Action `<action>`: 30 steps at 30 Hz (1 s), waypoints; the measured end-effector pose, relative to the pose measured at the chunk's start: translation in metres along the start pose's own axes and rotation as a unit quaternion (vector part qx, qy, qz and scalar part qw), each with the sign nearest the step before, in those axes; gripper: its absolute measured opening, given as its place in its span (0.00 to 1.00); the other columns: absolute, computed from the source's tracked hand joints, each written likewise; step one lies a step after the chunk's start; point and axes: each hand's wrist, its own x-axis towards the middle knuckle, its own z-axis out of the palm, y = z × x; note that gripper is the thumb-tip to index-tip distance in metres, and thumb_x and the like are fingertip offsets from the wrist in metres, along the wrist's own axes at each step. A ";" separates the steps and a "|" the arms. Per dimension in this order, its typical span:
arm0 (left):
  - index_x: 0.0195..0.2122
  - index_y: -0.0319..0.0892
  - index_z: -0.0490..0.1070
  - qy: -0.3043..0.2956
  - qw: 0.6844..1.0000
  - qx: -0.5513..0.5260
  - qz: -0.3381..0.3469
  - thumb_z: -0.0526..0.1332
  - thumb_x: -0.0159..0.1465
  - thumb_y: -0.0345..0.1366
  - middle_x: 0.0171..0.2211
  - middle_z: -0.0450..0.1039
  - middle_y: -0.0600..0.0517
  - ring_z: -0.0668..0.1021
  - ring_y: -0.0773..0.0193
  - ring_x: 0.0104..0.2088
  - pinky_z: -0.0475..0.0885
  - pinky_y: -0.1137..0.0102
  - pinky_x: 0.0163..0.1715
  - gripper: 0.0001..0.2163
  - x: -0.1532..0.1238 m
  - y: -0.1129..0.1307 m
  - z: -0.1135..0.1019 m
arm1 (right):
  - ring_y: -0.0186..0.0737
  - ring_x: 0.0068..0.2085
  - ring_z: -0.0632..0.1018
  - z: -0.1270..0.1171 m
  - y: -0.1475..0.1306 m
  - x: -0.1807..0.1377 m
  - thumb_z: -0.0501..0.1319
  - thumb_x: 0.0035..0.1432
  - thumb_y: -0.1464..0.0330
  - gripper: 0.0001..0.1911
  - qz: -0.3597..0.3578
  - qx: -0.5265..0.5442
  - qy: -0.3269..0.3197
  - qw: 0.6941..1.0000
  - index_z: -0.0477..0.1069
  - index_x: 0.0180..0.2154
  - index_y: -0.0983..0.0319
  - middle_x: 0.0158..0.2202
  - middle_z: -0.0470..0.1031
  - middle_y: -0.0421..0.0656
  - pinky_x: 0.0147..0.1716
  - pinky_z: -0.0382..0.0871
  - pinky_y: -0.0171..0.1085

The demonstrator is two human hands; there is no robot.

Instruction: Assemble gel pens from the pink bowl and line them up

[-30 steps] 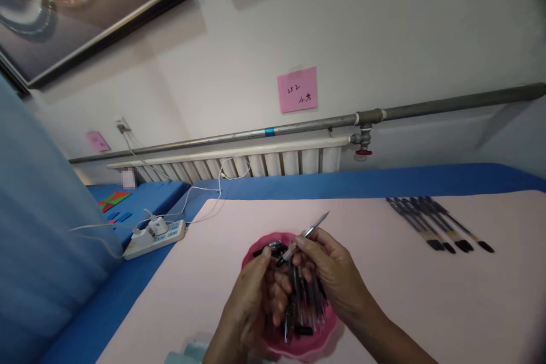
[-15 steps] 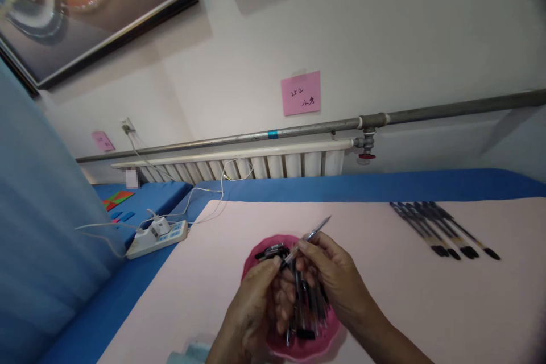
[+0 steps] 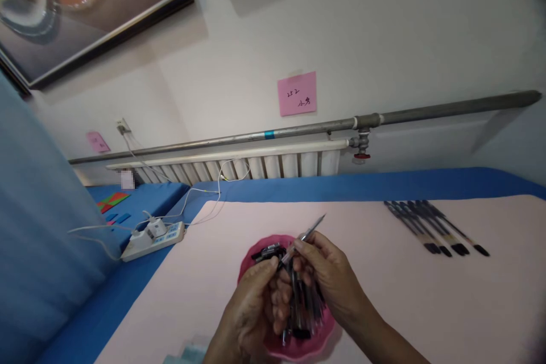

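A pink bowl (image 3: 251,255) full of dark pen parts sits on the pale pink table cover near me. Both hands hover over it. My right hand (image 3: 330,278) pinches a slim clear pen (image 3: 309,230) whose tip points up and to the right. My left hand (image 3: 253,310) has its fingers curled around the pen's lower end; what else it holds is hidden. A row of several assembled black pens (image 3: 430,224) lies side by side at the right of the cover.
A white power strip (image 3: 153,236) with plugs and cables lies on the blue cloth at left. A radiator (image 3: 256,165) and a grey pipe (image 3: 298,128) run along the wall. A blue curtain (image 3: 38,250) hangs at far left. Coloured pieces (image 3: 113,200) lie on a farther blue table.
Both hands stay over the bowl with the pen; the fingers shift slightly on it. The view drifts a little as my head moves.
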 end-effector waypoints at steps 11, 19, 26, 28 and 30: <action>0.27 0.36 0.68 0.003 0.996 0.041 0.081 0.63 0.53 0.45 0.15 0.66 0.56 0.64 0.76 0.10 0.56 0.80 0.08 0.15 0.002 0.000 -0.001 | 0.27 0.15 0.62 -0.002 -0.002 0.002 0.61 0.51 0.58 0.13 -0.008 -0.012 0.006 1.000 0.66 0.27 0.61 0.17 0.67 0.35 0.14 0.54 0.29; 0.32 0.37 0.69 0.151 0.971 0.059 0.177 0.65 0.50 0.43 0.20 0.69 0.56 0.67 0.74 0.15 0.60 0.78 0.14 0.15 0.003 0.019 -0.025 | 0.29 0.16 0.65 -0.032 -0.004 0.019 0.63 0.47 0.58 0.16 -0.031 -0.056 0.112 0.992 0.62 0.21 0.60 0.16 0.66 0.35 0.15 0.58 0.30; 0.33 0.36 0.69 0.235 0.942 0.051 0.235 0.66 0.47 0.39 0.20 0.70 0.55 0.70 0.72 0.18 0.62 0.77 0.16 0.15 0.002 0.035 -0.050 | 0.29 0.15 0.64 -0.036 0.000 0.021 0.63 0.46 0.59 0.16 -0.018 -0.066 0.125 0.990 0.61 0.19 0.60 0.14 0.64 0.34 0.14 0.56 0.30; 0.32 0.36 0.69 0.252 0.936 0.053 0.239 0.67 0.46 0.39 0.19 0.69 0.56 0.70 0.72 0.17 0.62 0.77 0.16 0.15 0.005 0.036 -0.055 | 0.29 0.15 0.64 -0.034 0.002 0.021 0.63 0.46 0.59 0.16 -0.017 -0.065 0.122 0.990 0.61 0.19 0.60 0.13 0.64 0.34 0.14 0.56 0.31; 0.31 0.37 0.70 0.265 0.932 0.072 0.236 0.67 0.45 0.40 0.19 0.69 0.56 0.70 0.72 0.17 0.62 0.76 0.16 0.15 0.007 0.036 -0.057 | 0.29 0.15 0.63 -0.033 0.003 0.021 0.63 0.46 0.58 0.16 -0.022 -0.068 0.122 0.990 0.61 0.19 0.60 0.13 0.64 0.34 0.14 0.56 0.31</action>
